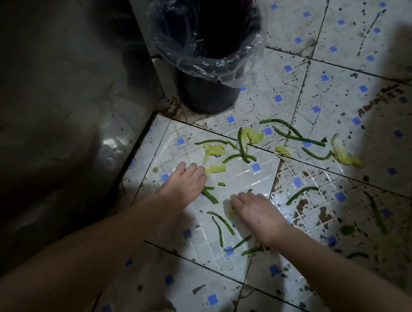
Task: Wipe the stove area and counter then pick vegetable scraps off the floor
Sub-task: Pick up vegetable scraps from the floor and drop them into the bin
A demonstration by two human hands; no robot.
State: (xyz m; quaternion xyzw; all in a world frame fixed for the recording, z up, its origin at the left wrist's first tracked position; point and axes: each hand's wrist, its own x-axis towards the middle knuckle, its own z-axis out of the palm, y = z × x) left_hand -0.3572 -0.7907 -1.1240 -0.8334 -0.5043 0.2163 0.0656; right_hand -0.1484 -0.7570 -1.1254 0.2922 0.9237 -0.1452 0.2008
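Floor (211, 262): at least twelve green strips (301, 194), five yellow leaf pieces (215, 150), mostly 12 to 3 o'clock of hands. One lined bin (208, 95) at 12. Left hand (185, 183) loose, fingertips on tile, empty; right hand (255, 207) curled over yellow scrap (231, 210), grip unclear

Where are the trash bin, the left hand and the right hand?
trash bin (205, 97), head view, dark outer wall below the liner.
left hand (184, 183), head view, back of the hand.
right hand (255, 207), head view, back of the hand.
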